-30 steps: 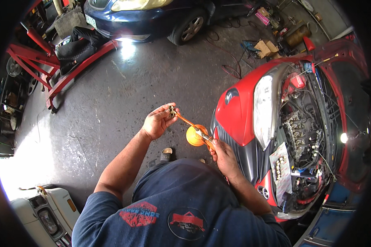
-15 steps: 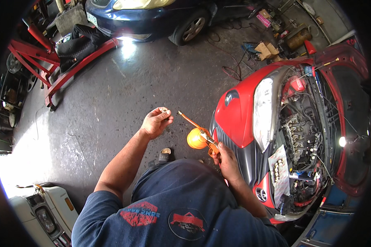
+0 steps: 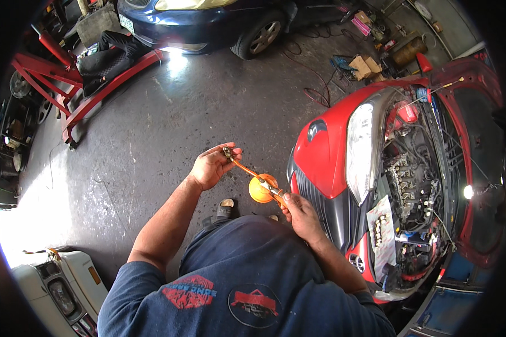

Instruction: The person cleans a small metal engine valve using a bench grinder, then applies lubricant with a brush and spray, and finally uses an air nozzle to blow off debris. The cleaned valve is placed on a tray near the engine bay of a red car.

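My left hand holds a small dark metal engine part, which looks like a rocker arm, at its fingertips. My right hand is wrapped round the handle of an orange oil can with a round body. The can's long thin spout points up and left, and its tip is at the metal part; whether they touch I cannot tell. Both hands are in front of my belly, over the floor, left of a red car with its hood raised.
The red car's engine lies exposed. Several small metal parts rest on a pale sheet, near a blue container. A blue car stands ahead, a red shop lift frame far left, a white vehicle near left.
The oil can has moved left, bringing its spout tip to the metal part. My left hand has turned, and the part in its fingers now shows more plainly.
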Available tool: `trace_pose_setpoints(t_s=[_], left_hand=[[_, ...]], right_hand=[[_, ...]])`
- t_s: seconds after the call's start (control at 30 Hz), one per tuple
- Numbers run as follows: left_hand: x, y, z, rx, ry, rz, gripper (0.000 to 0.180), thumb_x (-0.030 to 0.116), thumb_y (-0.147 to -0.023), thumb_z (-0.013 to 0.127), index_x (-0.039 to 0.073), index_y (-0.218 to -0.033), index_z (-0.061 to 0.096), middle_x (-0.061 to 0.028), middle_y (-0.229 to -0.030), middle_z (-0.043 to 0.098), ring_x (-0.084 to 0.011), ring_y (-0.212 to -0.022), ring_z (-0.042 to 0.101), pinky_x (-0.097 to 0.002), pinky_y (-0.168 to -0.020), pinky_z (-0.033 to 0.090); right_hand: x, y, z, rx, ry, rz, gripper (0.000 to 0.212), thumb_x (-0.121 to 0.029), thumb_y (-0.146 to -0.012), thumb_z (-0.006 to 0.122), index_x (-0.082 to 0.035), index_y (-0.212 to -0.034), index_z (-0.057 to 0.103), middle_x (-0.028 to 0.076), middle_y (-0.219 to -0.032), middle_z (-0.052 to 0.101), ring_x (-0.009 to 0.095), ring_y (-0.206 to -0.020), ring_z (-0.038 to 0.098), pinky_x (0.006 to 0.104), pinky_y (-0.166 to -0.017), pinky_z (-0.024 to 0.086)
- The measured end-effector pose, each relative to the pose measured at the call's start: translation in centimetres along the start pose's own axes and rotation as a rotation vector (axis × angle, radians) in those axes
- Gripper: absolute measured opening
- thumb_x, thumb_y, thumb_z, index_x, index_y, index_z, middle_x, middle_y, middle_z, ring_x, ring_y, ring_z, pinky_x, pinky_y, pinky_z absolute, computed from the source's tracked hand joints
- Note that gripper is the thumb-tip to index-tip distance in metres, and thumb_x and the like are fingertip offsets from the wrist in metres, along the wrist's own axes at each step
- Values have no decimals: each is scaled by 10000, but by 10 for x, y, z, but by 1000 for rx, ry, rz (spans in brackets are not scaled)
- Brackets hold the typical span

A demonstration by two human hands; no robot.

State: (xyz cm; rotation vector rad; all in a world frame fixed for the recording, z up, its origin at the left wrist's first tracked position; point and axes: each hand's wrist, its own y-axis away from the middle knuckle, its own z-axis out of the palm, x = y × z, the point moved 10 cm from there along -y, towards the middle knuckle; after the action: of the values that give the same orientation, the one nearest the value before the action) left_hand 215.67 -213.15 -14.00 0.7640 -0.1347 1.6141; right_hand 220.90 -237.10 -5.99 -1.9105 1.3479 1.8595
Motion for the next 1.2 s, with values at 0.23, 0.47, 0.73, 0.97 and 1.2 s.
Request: trace_pose_setpoints(t_s=[0.23, 0.47, 0.73, 0.97, 1.2], left_hand=[[-5, 4, 1, 40, -10, -11, 287, 102, -1036, 375, -10, -1271, 496, -159, -1181, 624, -245, -1115, 624, -349, -989, 519], [-12, 3, 3, 43, -2, -25, 275, 66, -1019, 397, -12, -1264, 493, -151, -1168, 626, -236, -1099, 628, -339, -990, 518], [-20, 1, -8, 93, -40, 17, 267, 85, -1028, 404, -34, -1244, 505, -153, -1144, 624, -219, -1034, 630, -347, -937, 541], [-33, -1, -20, 93, -101, -58, 285, 105, -1020, 438, -22, -1243, 562, -85, -1030, 620, -163, -848, 588, -318, -833, 533], [-19, 3, -6, 74, -200, 86, 306, 47, -988, 475, 6, -1283, 546, -54, -1005, 587, -160, -1005, 586, -332, -956, 516]], right_hand=[[-1, 7, -1, 1, -48, -32, 381, -385, -1028, 483, -60, -866, 600, -26, -731, 548, 45, -622, 490, 210, -563, 418], [10, 16, -5, -2, -66, 2, 389, -394, -1027, 489, -39, -934, 618, -11, -780, 568, 45, -661, 489, 202, -577, 419], [16, 34, -20, 57, -124, 10, 454, -440, -1026, 467, -20, -982, 635, -14, -782, 558, 47, -672, 481, 203, -589, 418], [20, 34, -19, 39, -110, 9, 437, -442, -1020, 475, -41, -933, 626, -24, -766, 546, 46, -654, 471, 207, -583, 401], [16, 19, -12, 49, -5, -32, 418, -437, -1015, 488, -63, -871, 608, -29, -726, 537, 46, -616, 467, 219, -560, 393]])
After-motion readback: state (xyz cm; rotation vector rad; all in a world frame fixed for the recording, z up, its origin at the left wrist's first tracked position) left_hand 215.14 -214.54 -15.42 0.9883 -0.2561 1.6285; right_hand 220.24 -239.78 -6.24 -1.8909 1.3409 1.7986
